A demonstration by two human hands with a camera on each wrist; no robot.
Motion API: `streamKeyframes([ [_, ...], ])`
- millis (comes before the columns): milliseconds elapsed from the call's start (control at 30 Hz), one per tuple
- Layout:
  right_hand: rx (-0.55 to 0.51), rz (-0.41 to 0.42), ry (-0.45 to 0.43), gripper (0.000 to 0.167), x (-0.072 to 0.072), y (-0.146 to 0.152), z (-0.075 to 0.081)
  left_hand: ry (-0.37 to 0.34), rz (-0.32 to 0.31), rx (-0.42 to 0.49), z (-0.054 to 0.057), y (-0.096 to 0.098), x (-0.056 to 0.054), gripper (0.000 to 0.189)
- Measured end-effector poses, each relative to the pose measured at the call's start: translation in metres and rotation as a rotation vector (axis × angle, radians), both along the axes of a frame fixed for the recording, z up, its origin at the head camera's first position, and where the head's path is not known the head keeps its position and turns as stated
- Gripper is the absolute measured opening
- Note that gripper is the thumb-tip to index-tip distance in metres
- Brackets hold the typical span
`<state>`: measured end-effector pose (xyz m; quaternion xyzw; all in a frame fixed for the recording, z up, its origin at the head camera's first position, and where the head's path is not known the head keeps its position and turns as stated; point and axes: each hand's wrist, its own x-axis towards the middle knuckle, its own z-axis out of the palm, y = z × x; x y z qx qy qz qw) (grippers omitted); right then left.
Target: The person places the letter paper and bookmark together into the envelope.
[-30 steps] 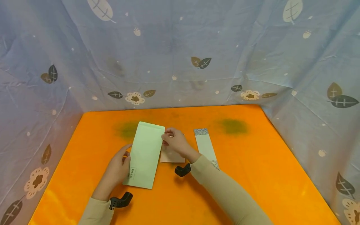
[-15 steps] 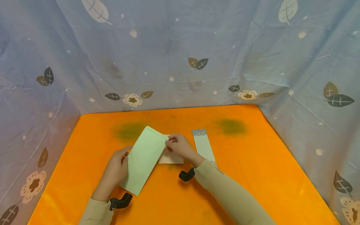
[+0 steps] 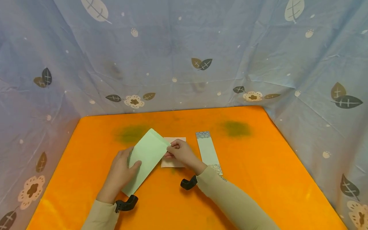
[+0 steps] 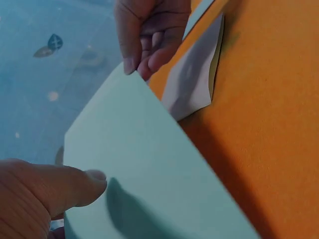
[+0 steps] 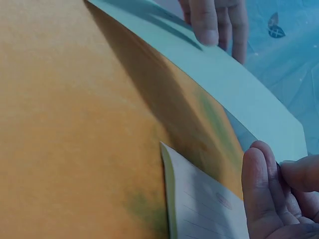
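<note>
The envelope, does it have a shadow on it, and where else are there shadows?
Left wrist view: a dark shadow lies on the envelope by the left hand; right wrist view: a long shadow stretches across the orange table, and another falls on the lined paper; head view: a shadow runs beside the right sleeve.

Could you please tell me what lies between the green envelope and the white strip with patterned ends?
In the head view, a pale notepad lies between, partly hidden by the right hand pinching the envelope.
</note>
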<state>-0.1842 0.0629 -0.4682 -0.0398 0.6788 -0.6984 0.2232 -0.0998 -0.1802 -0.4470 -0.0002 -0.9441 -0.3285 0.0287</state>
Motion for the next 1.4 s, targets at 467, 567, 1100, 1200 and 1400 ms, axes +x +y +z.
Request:
streamKeyframes([
  [467,-0.034,-0.033,-0.016,0.015,0.016,-0.001,0.02,0.09,-0.008,-0.175,-0.01,0.015,-0.001,0.104],
  [567,-0.032,-0.028,-0.028,0.016,0.012,-0.002,0.011,0.099,-0.003,-0.176,-0.011,0.017,0.0,0.109],
  [1100,-0.03,-0.025,0.002,0.017,0.015,-0.006,0.0,0.148,0.012,-0.221,-0.017,0.021,0.003,0.124],
  [1200,-0.037,-0.023,0.008,0.016,0.016,-0.006,0.001,0.157,0.013,-0.218,-0.017,0.022,0.003,0.123],
  [1400,-0.035,-0.026,0.0,0.016,0.018,-0.005,0.004,0.18,0.002,-0.212,-0.017,0.022,0.002,0.12],
])
